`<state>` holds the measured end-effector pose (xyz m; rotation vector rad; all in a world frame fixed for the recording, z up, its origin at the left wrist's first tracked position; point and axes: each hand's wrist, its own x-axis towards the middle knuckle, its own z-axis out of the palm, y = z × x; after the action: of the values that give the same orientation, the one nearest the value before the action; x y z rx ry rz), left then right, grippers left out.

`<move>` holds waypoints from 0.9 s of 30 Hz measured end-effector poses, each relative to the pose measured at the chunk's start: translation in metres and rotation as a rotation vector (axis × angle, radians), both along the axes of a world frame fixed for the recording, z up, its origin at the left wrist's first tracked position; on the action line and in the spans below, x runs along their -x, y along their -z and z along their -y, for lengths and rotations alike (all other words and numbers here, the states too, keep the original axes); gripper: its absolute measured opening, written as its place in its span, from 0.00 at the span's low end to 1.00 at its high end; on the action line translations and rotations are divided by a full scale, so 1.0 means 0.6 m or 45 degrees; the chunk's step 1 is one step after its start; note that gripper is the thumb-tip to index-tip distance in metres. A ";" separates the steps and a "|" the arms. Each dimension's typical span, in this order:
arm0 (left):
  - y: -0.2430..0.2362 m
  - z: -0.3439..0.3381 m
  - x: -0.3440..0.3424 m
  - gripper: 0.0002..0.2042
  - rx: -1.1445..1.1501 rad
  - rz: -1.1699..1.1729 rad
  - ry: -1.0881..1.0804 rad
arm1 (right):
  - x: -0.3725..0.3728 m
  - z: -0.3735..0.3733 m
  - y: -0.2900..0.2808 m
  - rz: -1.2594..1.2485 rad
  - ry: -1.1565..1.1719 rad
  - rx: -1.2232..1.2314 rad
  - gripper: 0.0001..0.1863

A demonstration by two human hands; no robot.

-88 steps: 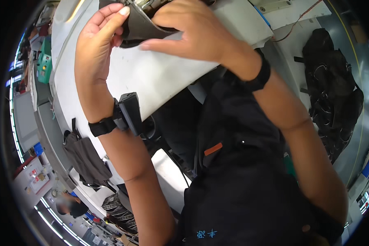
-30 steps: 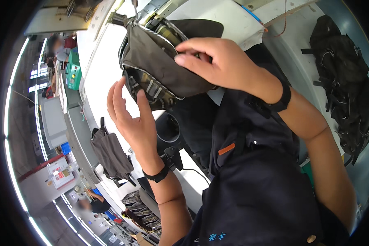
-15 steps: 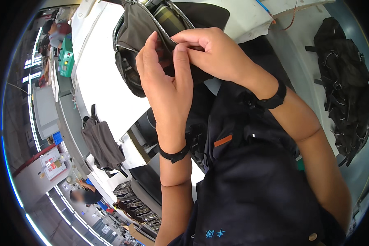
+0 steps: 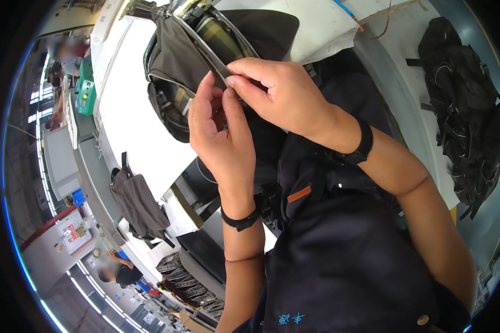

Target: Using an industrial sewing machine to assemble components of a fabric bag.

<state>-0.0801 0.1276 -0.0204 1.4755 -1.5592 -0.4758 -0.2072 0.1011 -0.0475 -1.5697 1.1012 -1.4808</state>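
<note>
A dark olive-brown bag (image 4: 178, 55) with metal zippers and green plaid lining (image 4: 216, 34) lies on the white work surface at the top of the view. My left hand (image 4: 222, 139) is closed on the bag's zipper edge from below, thumb and fingertips on the dark fabric. My right hand (image 4: 283, 97) pinches the same zipper tape beside the left fingertips, with thumb and index finger pressed together. The bag's flap spreads out behind my right hand.
A grey-brown bag (image 4: 139, 205) hangs at the table's left. A pile of black bags (image 4: 461, 116) lies along the right. A green machine (image 4: 84, 89), plaid fabric pieces (image 4: 175, 272) and two co-workers (image 4: 119, 272) are in the left background. A blue cord (image 4: 344, 11) runs at the top.
My left hand has moved right and up from open beside the bag to the zipper edge by my right hand. Both hands have shifted slightly lower in view since half a second ago.
</note>
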 end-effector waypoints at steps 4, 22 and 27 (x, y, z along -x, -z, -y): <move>0.002 -0.001 0.000 0.16 0.050 0.066 0.005 | -0.001 0.000 0.000 -0.003 0.015 0.018 0.07; -0.016 -0.001 -0.002 0.16 0.104 0.063 0.035 | -0.011 0.000 -0.006 0.048 0.076 0.097 0.12; -0.010 0.002 0.003 0.17 0.118 0.032 0.053 | -0.004 -0.002 -0.012 0.047 -0.039 -0.101 0.14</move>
<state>-0.0822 0.1261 -0.0144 1.3859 -1.6128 -0.4052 -0.2048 0.1021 -0.0401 -1.4929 1.0969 -1.4233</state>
